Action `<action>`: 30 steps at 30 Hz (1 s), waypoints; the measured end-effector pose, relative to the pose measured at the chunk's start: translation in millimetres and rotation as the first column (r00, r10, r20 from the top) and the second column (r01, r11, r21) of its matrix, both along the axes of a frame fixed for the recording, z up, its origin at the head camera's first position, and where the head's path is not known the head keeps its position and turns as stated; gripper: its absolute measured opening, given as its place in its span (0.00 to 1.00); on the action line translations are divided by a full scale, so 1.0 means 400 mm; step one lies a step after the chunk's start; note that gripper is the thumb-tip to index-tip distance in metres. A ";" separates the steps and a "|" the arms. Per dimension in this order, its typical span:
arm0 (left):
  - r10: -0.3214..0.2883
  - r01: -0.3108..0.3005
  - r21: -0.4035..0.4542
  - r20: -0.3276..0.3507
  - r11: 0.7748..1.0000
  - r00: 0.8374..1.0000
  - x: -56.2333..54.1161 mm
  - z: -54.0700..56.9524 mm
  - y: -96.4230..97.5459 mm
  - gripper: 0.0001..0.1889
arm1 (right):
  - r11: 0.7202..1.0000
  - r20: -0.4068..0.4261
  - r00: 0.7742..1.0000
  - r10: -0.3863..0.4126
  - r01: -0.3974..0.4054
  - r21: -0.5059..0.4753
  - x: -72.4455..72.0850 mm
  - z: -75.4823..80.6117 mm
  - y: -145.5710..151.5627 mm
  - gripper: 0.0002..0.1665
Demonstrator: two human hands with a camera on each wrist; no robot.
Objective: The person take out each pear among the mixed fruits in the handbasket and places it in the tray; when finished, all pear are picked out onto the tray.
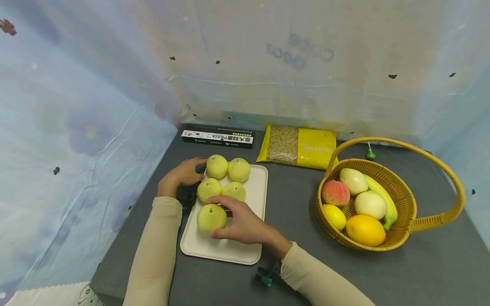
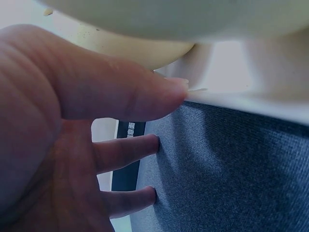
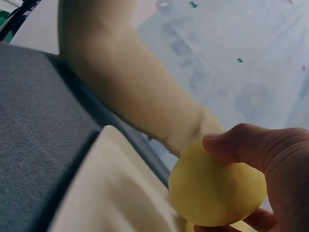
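Head view: the person's right hand (image 1: pixel 245 223) grips one yellow-green fruit (image 1: pixel 211 218) over the near half of a white tray (image 1: pixel 233 253), with the left hand (image 1: pixel 184 172) at the tray's left edge.

From my remote station I see the right forearm (image 1: pixel 321 276), sleeved in beige, slant in from the lower right; its thumb on the near side and fingers on the far side clamp the fruit. I cannot tell whether that fruit touches the tray. The left forearm (image 1: pixel 155 250) reaches up the left side, wrist bent rightward. Left wrist view: the thumb tip is at the tray's rim, two fingers extended and apart over the dark table (image 2: pixel 231 164). Four similar fruits (image 1: pixel 239 170) sit two by two toward the tray's far end.
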State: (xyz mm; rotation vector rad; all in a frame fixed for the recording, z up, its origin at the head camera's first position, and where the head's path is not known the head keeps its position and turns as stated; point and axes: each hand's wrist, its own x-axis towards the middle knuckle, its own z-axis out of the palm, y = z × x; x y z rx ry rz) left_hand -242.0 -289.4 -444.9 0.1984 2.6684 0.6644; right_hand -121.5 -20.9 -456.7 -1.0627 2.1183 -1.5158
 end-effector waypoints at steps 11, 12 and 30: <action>-0.015 0.015 -0.001 -0.020 1.000 1.000 0.004 -0.002 0.000 0.37 | 0.997 -0.194 0.981 -0.012 0.028 0.078 0.007 -0.051 -0.060 0.46; -0.016 0.016 0.001 -0.020 1.000 1.000 0.004 -0.003 0.000 0.37 | 0.996 -0.195 0.981 -0.012 0.029 0.082 0.008 -0.055 -0.063 0.46; -0.001 0.001 0.000 -0.020 1.000 1.000 0.004 -0.004 0.000 0.37 | 0.974 -0.425 0.900 -0.097 0.173 0.144 0.029 -0.052 -0.092 0.45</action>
